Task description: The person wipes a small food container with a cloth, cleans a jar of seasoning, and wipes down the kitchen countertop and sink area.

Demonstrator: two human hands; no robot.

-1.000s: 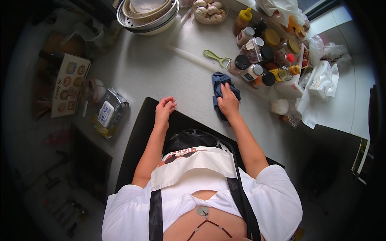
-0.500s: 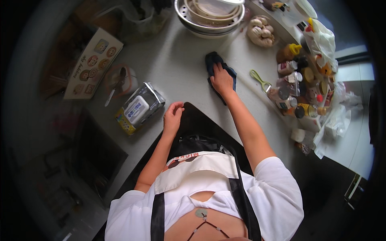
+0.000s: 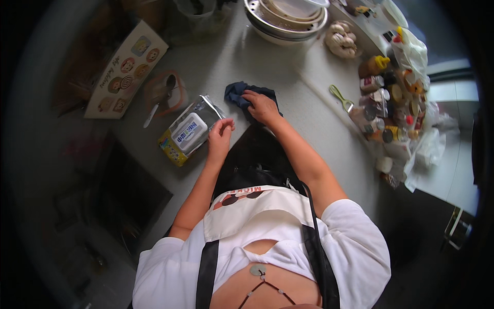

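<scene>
Under the fingers of my right hand (image 3: 263,109) lies a crumpled dark blue cloth (image 3: 236,94), pressed against the grey-white tabletop (image 3: 301,110). Its folds spread out to the left of the fingertips and a little past the wrist. My left hand (image 3: 220,138) is beside the right edge of a soft pack of wet wipes (image 3: 186,135). That hand's fingers are loosely bent and hold nothing. The pack has a white lid, a silver end and a yellow end. Whether the hand touches it, I cannot tell.
Nested bowls and strainers (image 3: 285,23) stand at the back, with garlic bulbs (image 3: 340,40) to their right. A green peeler (image 3: 342,98) lies near several seasoning jars (image 3: 378,98). On the left are an orange-rimmed container (image 3: 180,98) with utensils and a cartoon-printed box (image 3: 123,74).
My right hand has drawn the cloth leftward and nearer to me, and the cloth is bunched differently. My left hand is now closer to the wipes pack. The whole view has shifted slightly.
</scene>
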